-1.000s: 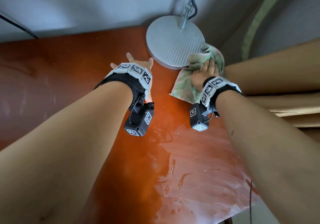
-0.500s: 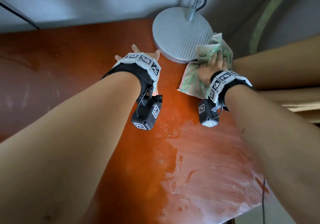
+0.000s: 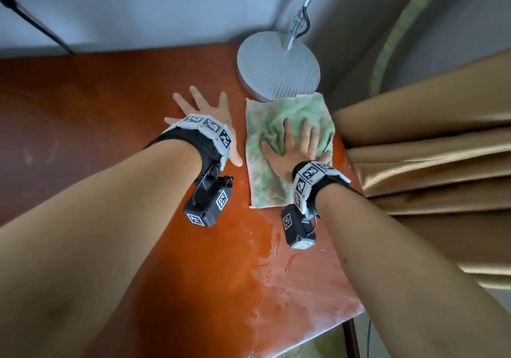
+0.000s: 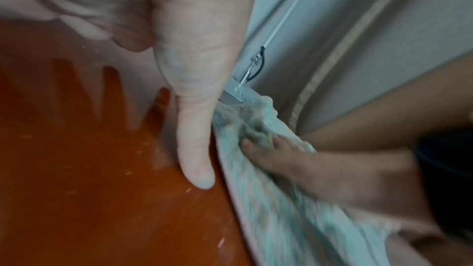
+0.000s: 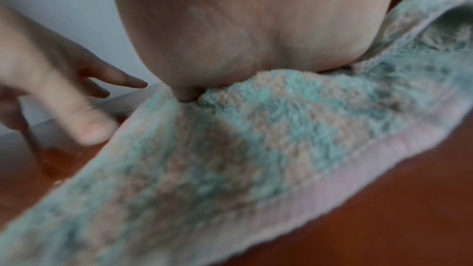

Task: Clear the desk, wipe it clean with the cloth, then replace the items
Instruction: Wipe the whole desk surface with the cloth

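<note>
A green and pink cloth lies spread on the red-brown desk, just in front of the lamp base. My right hand presses flat on the cloth with straight, spread fingers. My left hand rests flat on the bare desk just left of the cloth, fingers spread, holding nothing. In the right wrist view the palm bears down on the cloth and the left hand shows at the left.
A round grey lamp base with a metal pole stands at the desk's far right corner by the wall. Tan curtains hang along the right edge. Water streaks lie on the near desk, close to its front edge.
My right hand has drawn the cloth back toward me from the lamp base and flattened it out. My left hand has stayed flat on the desk.
</note>
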Available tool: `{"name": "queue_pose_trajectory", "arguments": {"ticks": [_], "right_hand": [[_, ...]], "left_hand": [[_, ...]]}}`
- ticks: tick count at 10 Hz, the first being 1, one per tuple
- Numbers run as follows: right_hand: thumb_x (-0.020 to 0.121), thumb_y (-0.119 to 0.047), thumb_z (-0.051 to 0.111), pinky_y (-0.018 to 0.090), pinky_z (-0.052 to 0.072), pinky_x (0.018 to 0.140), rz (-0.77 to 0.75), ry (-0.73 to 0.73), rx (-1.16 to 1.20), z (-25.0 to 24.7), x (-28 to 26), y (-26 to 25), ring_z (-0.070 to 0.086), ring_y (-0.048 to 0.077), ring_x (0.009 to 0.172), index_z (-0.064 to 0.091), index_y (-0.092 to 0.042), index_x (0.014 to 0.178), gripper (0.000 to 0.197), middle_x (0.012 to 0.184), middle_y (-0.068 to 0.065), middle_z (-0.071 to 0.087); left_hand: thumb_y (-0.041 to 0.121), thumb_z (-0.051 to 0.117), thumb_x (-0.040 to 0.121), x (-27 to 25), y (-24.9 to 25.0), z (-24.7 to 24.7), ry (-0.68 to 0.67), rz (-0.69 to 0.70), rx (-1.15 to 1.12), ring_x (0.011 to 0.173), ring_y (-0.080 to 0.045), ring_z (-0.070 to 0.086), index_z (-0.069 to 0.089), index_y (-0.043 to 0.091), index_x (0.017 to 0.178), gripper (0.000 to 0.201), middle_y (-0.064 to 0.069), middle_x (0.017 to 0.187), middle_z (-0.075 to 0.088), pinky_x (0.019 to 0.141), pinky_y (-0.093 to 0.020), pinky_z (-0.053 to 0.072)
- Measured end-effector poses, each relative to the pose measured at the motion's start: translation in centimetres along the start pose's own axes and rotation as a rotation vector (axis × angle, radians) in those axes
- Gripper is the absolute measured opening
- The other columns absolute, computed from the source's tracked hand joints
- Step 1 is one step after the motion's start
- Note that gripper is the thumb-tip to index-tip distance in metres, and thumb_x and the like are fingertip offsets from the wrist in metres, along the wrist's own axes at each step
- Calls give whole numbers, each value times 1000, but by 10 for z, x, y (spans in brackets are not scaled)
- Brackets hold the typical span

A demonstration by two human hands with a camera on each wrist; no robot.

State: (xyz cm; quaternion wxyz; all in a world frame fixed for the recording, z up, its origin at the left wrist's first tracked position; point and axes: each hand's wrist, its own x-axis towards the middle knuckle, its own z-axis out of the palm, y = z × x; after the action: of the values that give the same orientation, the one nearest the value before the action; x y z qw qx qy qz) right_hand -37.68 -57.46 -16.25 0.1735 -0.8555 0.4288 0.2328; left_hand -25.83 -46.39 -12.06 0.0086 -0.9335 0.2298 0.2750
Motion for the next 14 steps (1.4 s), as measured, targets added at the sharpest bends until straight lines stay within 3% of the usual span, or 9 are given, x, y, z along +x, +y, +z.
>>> {"name": "queue_pose_trajectory", "arguments": {"ticks": [1,3,4,5,6,9,12,13,14], "right_hand": [[78,-87,20,64,-14,111,20,15,-24,-14,7,-8,-31,20,143,-16,-43,149,90,156,-3,-32],[75,-90,21,63,-15,111,-26,4,-30,0,-6,-24,-33,21,142,-18,-42,149,97,154,-2,-36],[74,-91,25,64,-19,108,-62,-14,-14,19,-32,-27,-36,20,140,-17,-44,149,98,154,-3,-37],[75,-90,26,64,-21,106,-57,-32,-5,31,-49,-27,-38,20,139,-18,-45,148,96,153,-4,-38],[77,-88,25,64,-21,106,-50,-48,8,32,-50,-24,-38,20,139,-17,-47,147,92,153,-6,-38],[96,-64,15,61,-16,111,-2,41,77,48,-53,-27,-32,15,142,-12,-46,150,63,156,-9,-32],[80,-86,21,64,-17,109,-51,-68,31,45,-72,-8,-36,15,140,-17,-51,145,84,152,-10,-39],[76,-89,22,63,-16,110,-48,-86,13,43,-83,-6,-35,17,141,-20,-50,145,89,152,-8,-39],[75,-90,23,63,-17,110,-58,-103,-11,58,-106,2,-36,18,140,-22,-48,145,93,151,-7,-40]], "left_hand": [[46,94,39,-5,-7,10,-144,14,126,138,-47,-26,-20,40,145,156,-17,151,-33,101,-77,5],[50,92,42,-10,-32,26,-199,-31,54,140,-44,-23,-21,36,146,154,-12,153,-31,106,-72,11],[46,87,58,-12,-29,29,-137,-34,40,140,-45,-19,-17,34,148,139,-13,155,-26,107,-71,12],[50,90,47,-17,-27,37,-166,-28,60,139,-47,-22,-23,33,146,151,-15,153,-29,107,-70,11],[48,79,69,-20,-28,46,-97,-17,-1,141,-44,-20,-18,37,146,125,-11,155,-26,109,-69,11],[28,71,81,-29,-48,49,-9,127,-11,142,-48,1,-2,27,153,102,-20,157,-9,113,-62,14],[36,62,91,-42,-43,66,-9,14,3,144,-37,-14,-5,35,151,90,-10,158,-17,110,-67,13],[49,76,73,-50,-46,67,-87,50,26,143,-39,-17,-13,33,149,118,-12,156,-22,110,-68,10],[45,78,71,-62,-52,75,-62,85,13,143,-44,-12,-9,28,152,119,-18,156,-18,112,-64,8]]}}
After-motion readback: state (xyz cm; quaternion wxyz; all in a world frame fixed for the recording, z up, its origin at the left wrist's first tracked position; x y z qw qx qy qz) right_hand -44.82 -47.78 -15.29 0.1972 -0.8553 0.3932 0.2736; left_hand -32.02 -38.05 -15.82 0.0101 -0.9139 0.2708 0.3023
